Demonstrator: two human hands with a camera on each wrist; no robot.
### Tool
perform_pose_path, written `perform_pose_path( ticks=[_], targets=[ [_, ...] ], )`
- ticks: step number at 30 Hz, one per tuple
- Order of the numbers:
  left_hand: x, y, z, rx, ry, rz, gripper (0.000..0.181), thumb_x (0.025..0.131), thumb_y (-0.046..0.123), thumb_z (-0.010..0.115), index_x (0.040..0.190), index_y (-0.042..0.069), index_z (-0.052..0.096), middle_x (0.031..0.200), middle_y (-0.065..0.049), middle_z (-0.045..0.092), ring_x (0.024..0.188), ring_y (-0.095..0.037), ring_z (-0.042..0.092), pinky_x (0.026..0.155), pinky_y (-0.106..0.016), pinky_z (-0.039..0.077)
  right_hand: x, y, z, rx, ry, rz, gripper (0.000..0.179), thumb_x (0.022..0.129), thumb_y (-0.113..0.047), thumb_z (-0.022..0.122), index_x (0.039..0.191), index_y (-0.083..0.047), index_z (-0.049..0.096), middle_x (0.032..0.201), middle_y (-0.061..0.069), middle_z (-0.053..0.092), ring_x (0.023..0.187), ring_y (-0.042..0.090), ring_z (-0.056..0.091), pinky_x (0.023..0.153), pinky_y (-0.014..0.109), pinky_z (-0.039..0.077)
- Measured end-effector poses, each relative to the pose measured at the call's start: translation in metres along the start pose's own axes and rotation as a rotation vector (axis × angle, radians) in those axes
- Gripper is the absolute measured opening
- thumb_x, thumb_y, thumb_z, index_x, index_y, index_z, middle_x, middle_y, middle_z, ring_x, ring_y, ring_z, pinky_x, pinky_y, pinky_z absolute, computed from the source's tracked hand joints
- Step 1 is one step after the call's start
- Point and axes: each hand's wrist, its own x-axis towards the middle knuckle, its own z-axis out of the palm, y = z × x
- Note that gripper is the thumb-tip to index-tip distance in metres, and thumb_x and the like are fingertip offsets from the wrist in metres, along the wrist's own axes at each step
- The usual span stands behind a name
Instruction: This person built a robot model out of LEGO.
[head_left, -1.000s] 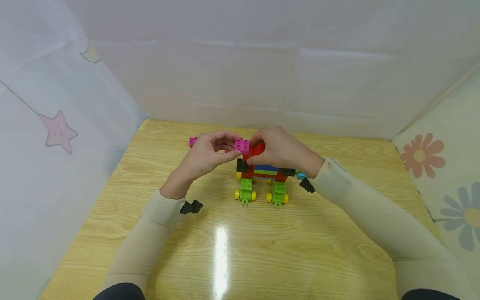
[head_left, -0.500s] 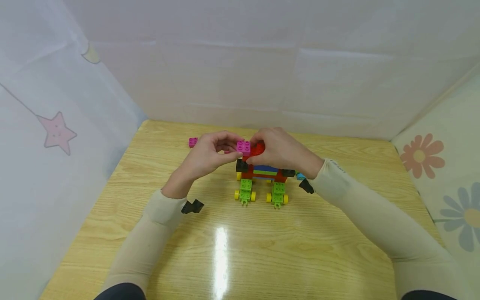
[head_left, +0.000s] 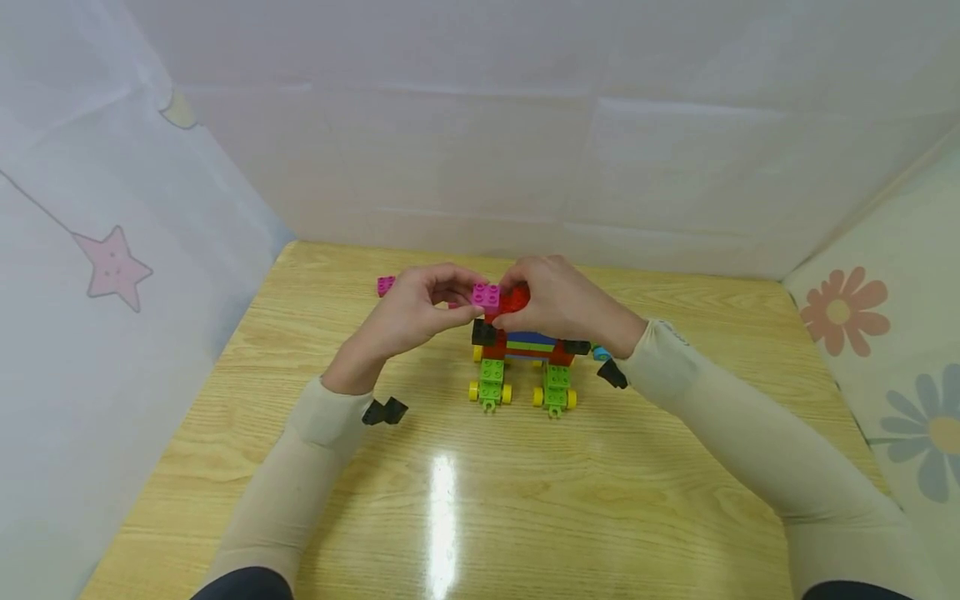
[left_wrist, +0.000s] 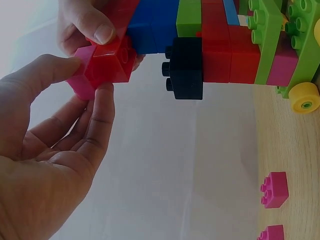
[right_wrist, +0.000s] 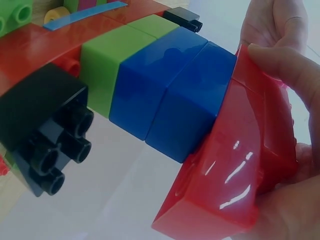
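My left hand (head_left: 408,312) pinches a pink brick (head_left: 486,296) between thumb and fingertips. In the left wrist view that brick sits against the end of the red bricks (left_wrist: 114,59), which top a toy-brick build. My right hand (head_left: 558,292) grips the red bricks from the other side, thumb on one face. Below them come blue bricks (right_wrist: 150,90), a lime-green layer (right_wrist: 105,60) and more red bricks. Black bricks (left_wrist: 187,70) jut out at the sides. The build stands on green wheeled bases (head_left: 492,379) with yellow wheels.
Two loose pink bricks (left_wrist: 276,190) lie on the wooden table (head_left: 600,500) to the left of the build, one partly behind my left hand. A small blue piece (head_left: 602,352) shows beside the right sleeve. White cloth (head_left: 480,167) hangs close behind the table.
The pink brick has shifted very slightly right and down with my left fingers. Both hands otherwise stay in place at the top of the build.
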Motion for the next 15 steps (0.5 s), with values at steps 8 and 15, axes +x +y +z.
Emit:
perform_pose_path(
  ticks=[8,15],
  targets=[
    [0.0004,0.0015,-0.0020,0.053,-0.009,0.019,0.033,0.102,0.013,0.083,0.134,0.008,0.078,0.121,-0.009,0.080,0.105,-0.024,0.074,0.093,-0.026,0.061,0.0000,0.0003,-0.0002,0.009,0.001,-0.009,0.040,0.095,-0.032,0.091,0.125,-0.008,0.079,0.114,0.004,0.076,0.093,0.022,0.069,0.079,0.034,0.063],
    [0.0003,0.0046,-0.0030,0.089,-0.017,0.022,0.032,0.102,0.015,0.083,0.133,0.010,0.078,0.119,-0.007,0.080,0.104,-0.023,0.073,0.093,-0.029,0.061,0.0016,0.0012,-0.0002,0.004,-0.001,-0.015,0.040,0.096,-0.033,0.090,0.125,-0.008,0.079,0.115,0.005,0.076,0.093,0.022,0.069,0.080,0.034,0.063]
  ],
)
